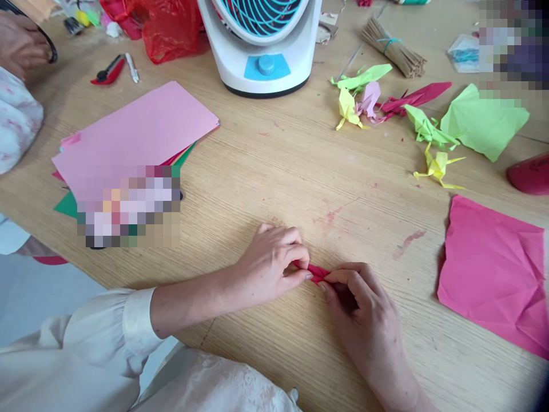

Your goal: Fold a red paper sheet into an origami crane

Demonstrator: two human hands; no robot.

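Observation:
Between my two hands is a narrow strip of folded pink-red paper [317,272], held just above or on the wooden table. My left hand [277,257] pinches its left end between thumb and fingers. At its right end, my right hand [364,303] grips it with thumb and forefinger. My fingers hide much of the folded paper. A creased pink paper sheet [493,274] lies flat to the right of my right hand.
Several folded paper figures, such as a yellow one [438,166], lie at the back right near a green sheet [484,123] and a bundle of sticks [392,47]. A white fan [266,63] stands at the back. Stacked coloured paper [141,131] lies left; another person's hand [21,43] is beyond.

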